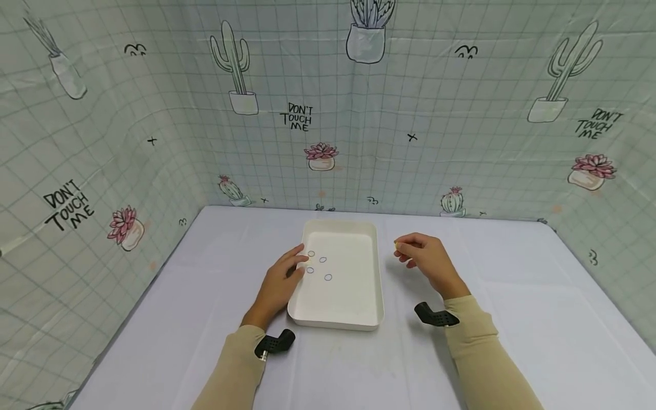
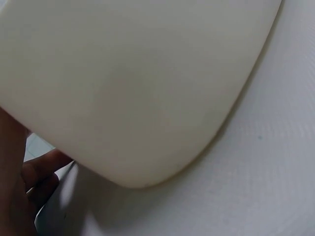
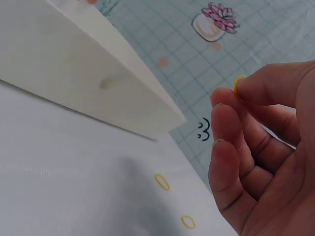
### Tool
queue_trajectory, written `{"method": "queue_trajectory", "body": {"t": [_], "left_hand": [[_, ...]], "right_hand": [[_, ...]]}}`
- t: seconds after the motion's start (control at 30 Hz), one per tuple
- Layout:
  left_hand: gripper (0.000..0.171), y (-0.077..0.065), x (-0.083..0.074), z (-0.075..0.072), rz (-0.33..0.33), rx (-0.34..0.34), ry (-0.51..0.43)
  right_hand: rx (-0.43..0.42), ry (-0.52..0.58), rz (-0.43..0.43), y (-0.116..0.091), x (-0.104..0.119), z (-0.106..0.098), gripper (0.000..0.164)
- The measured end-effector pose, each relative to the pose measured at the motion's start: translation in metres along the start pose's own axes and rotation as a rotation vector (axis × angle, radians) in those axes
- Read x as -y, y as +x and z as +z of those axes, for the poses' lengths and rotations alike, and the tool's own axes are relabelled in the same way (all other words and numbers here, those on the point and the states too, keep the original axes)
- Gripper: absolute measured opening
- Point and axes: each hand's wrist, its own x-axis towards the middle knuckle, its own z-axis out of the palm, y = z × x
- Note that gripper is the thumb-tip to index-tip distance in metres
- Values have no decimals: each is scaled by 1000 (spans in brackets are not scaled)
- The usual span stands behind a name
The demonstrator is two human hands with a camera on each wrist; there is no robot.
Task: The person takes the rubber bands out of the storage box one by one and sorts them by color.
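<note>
A shallow white tray lies on the white-covered table, with several small blue rings in its left half. My left hand rests against the tray's left side, its fingertips at the rim. In the left wrist view, the tray's outer wall covers part of that hand. To the right of the tray and raised above the table, my right hand pinches a small yellow ring between thumb and index finger. The other fingers of that hand are bent.
Two yellow rings lie on the tablecloth beneath the right hand, beside the tray. A patterned curtain with cactus drawings stands behind the table and along its sides. Each wrist wears a black camera mount.
</note>
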Motion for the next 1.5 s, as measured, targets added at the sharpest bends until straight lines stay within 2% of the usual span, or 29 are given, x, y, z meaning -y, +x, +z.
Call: {"method": "queue_trajectory", "body": {"t": [0.4,0.57,0.77,0.9,1.0,1.2,1.37,1.5], "left_hand": [[30,0,-1,-1,-25,16,7],[30,0,-2,0,-24,18,9],[30,2,-2,-1,-11,22,9],[30,0,-2,-1,-22,24,5],[31,-2,-2,-1,-29,27,4],[29,-2,0,1,-21,11,0],[30,-1,0,3,-23,23,-2],[29,-1,0,1,-19,8,9]], "right_hand": [[-15,34,31,-4,-10,-6,40],[-43,49,30,-5,-12,-8,41],[-84,57,75,-4,-14,-11,43],[-75,65,100,-11,1,-13,39],[-68,68,117,-13,4,-17,38],[-91,33,121,-6,-23,-26,43],[-106,27,135,-5,-26,-33,45],[-103,35,139,-4,-27,-35,46]]}}
